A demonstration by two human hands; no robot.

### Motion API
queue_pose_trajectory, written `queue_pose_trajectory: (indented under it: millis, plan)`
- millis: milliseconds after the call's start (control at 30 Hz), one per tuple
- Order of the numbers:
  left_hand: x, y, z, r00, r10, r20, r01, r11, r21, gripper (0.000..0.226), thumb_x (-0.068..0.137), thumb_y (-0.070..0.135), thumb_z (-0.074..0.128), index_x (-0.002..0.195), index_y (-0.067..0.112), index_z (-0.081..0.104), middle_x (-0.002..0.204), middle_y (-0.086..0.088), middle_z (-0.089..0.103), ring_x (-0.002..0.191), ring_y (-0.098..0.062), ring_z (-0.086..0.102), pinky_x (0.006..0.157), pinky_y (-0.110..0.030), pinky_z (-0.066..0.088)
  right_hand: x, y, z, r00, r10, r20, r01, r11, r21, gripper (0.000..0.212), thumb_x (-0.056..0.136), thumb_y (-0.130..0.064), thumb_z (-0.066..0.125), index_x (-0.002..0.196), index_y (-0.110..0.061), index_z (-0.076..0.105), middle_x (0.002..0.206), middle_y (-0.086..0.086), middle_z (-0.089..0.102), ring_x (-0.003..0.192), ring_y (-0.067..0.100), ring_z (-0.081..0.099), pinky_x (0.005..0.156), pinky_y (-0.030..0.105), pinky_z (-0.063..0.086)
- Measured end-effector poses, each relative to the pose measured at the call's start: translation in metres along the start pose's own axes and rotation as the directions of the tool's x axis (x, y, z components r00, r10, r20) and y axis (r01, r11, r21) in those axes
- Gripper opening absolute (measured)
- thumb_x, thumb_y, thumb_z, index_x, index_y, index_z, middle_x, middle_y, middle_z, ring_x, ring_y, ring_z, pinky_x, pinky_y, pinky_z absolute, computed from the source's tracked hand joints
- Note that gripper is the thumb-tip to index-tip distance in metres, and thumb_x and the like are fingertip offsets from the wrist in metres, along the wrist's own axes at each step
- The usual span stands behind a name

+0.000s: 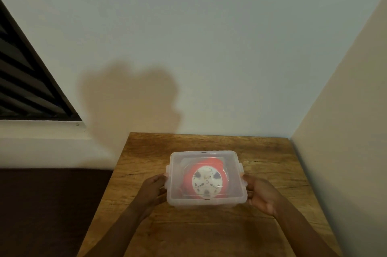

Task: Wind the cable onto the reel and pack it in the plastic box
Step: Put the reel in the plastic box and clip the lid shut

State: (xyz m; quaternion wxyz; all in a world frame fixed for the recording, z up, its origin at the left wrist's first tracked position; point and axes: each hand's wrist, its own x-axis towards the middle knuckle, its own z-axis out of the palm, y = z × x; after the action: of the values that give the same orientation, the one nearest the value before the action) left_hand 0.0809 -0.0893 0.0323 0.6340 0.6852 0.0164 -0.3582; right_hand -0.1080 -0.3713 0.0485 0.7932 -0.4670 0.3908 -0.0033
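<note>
The reel (206, 180) lies inside the lidded box (204, 200) on the surface (272, 156). Left hand (154, 188) and right hand (258, 193) press its side latches, probably snapping them shut; each grip looks clamped there.

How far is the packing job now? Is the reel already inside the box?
Done: the red reel lies inside the clear box, seen through the lid, which sits on top. In hand: the left hand and right hand are at the side clips. Left: whether the clips are latched cannot be told. The cable itself is not clear through the plastic. The box rests on the table.
</note>
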Motion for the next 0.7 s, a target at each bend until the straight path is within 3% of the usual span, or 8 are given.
queue_pose_trajectory:
  millis: [133,267,367,500,567,633,700]
  plan:
    - [0.000,0.003,-0.002,1.000,0.014,-0.017,-0.014,1.000,0.023,0.020,0.102,0.019,0.060,0.098,0.018,0.080,0.097,-0.010,0.082,0.083,-0.026,0.080,0.064,-0.039,0.064,-0.003,0.010,0.001,1.000,-0.002,0.007,0.001,0.995,0.097,0.028,0.095,-0.024,0.062,0.120,-0.012,0.064,0.115,0.024,0.068,0.106,0.042,0.066,0.093,0.063,0.048]
    - [0.003,0.001,-0.001,0.983,0.119,-0.142,-0.108,0.991,0.080,0.013,0.098,0.015,0.066,0.101,0.023,0.076,0.091,-0.004,0.081,0.079,-0.022,0.080,0.061,-0.036,0.065,-0.006,0.007,0.004,0.995,-0.093,-0.038,0.094,0.995,0.018,0.026,0.095,-0.018,0.060,0.119,-0.009,0.065,0.109,0.020,0.072,0.099,0.039,0.070,0.085,0.060,0.054]
    - [0.004,0.001,0.004,0.954,0.239,-0.179,-0.196,0.954,0.226,0.014,0.098,0.013,0.066,0.097,0.021,0.077,0.090,-0.003,0.081,0.076,-0.017,0.079,0.062,-0.033,0.065,-0.006,0.004,0.003,0.992,-0.112,-0.064,0.112,0.994,-0.001,0.025,0.095,-0.012,0.059,0.119,-0.007,0.066,0.108,0.018,0.073,0.097,0.037,0.071,0.083,0.060,0.056]
    - [-0.001,0.001,0.017,0.891,0.432,-0.138,-0.298,0.786,0.542,0.020,0.100,0.024,0.064,0.082,0.025,0.073,0.075,0.005,0.077,0.064,-0.010,0.075,0.063,-0.032,0.066,-0.006,0.003,0.003,0.988,-0.118,-0.095,0.118,0.993,0.001,0.023,0.093,-0.008,0.061,0.116,-0.008,0.067,0.105,0.017,0.074,0.094,0.037,0.072,0.076,0.056,0.058]
    - [-0.005,0.001,0.022,0.892,0.443,-0.084,-0.307,0.734,0.606,0.017,0.098,0.034,0.065,0.100,0.019,0.072,0.093,0.007,0.076,0.072,-0.010,0.075,0.066,-0.027,0.064,-0.006,0.002,0.003,0.986,-0.126,-0.106,0.126,0.992,-0.002,0.024,0.093,-0.007,0.061,0.116,-0.007,0.068,0.104,0.017,0.074,0.093,0.036,0.072,0.072,0.050,0.060]
    - [-0.006,0.000,0.026,0.882,0.466,-0.068,-0.307,0.678,0.668,0.032,0.095,0.033,0.070,0.123,0.019,0.065,0.108,0.004,0.071,0.086,-0.014,0.071,0.067,-0.019,0.055,-0.005,0.002,0.003,0.986,-0.128,-0.110,0.128,0.992,-0.002,0.024,0.094,-0.005,0.060,0.116,-0.006,0.067,0.105,0.017,0.074,0.093,0.035,0.072,0.068,0.045,0.059]
    - [-0.008,-0.001,0.028,0.863,0.497,-0.092,-0.304,0.656,0.690,0.039,0.094,0.028,0.072,0.130,0.013,0.064,0.114,-0.003,0.072,0.089,-0.015,0.068,0.069,-0.019,0.052,-0.005,0.002,0.003,0.984,-0.134,-0.115,0.133,0.991,-0.012,0.024,0.094,-0.005,0.059,0.116,-0.006,0.067,0.105,0.017,0.074,0.093,0.035,0.072,0.068,0.044,0.059]
